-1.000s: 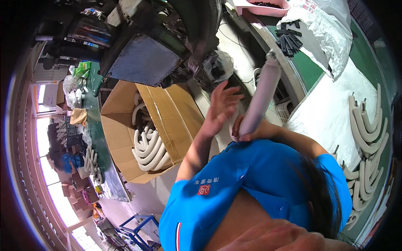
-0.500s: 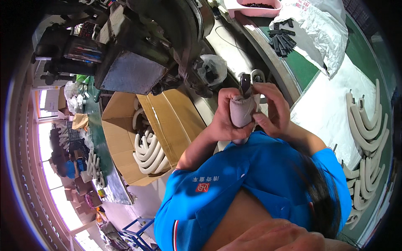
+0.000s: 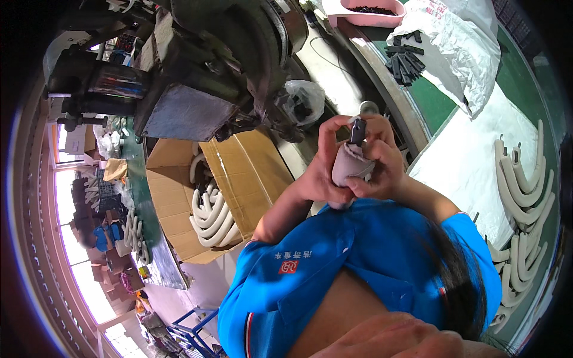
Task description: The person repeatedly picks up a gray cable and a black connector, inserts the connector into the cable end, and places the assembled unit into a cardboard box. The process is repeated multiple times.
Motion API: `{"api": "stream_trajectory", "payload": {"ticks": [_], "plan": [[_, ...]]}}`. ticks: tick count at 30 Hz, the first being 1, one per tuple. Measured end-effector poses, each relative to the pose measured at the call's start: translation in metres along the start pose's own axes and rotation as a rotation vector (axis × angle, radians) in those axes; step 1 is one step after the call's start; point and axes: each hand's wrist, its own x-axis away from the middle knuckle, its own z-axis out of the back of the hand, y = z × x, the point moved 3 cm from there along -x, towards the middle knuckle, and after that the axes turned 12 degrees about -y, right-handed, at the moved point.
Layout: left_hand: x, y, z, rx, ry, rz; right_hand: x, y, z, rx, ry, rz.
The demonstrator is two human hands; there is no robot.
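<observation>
Between both hands is a grey fabric-covered bar (image 3: 348, 167), its near end pointing up toward me. A flat black plastic end piece (image 3: 357, 132) sticks out of the far end of its cover. My left hand (image 3: 322, 170) is closed round the bar's left side, its upper fingers against the black piece. My right hand (image 3: 385, 156) is closed on the right side, with fingers at the black piece and the thumb pressing the fabric. The lower part of the bar is hidden by the hands and the blue shirt.
A dark press-like machine (image 3: 239, 65) stands ahead to the left. Below it an open cardboard box (image 3: 170, 191) holds several curved grey bars (image 3: 216, 224). On the right bench lie black plastic pieces (image 3: 404, 62), a white bag (image 3: 453, 53), a pink tray (image 3: 388, 21) and more curved bars (image 3: 519, 197).
My right hand has gone from spread fingers beside the bar to a closed grip on it. Both hands have drawn together round the black piece, and the bar has shifted slightly right.
</observation>
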Motion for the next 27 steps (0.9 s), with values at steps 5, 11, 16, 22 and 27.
{"api": "stream_trajectory", "payload": {"ticks": [5,11,16,22,27], "plan": [[0.0,-0.017,-0.003,-0.341,0.121,-0.049,0.006,0.018,0.011,-0.112,0.053,-0.11],[-0.001,-0.021,0.0,-0.431,0.209,0.037,0.017,0.012,0.009,0.048,0.16,-0.246],[0.0,-0.034,0.002,-0.49,0.274,0.16,0.005,0.015,0.018,0.252,-0.068,-0.283],[0.012,-0.058,0.008,-0.32,0.385,0.464,0.042,0.077,0.022,-0.247,-0.332,-0.591],[0.049,-0.058,0.034,-0.367,0.562,0.734,0.079,0.226,0.096,0.304,-0.062,-0.907]]}}
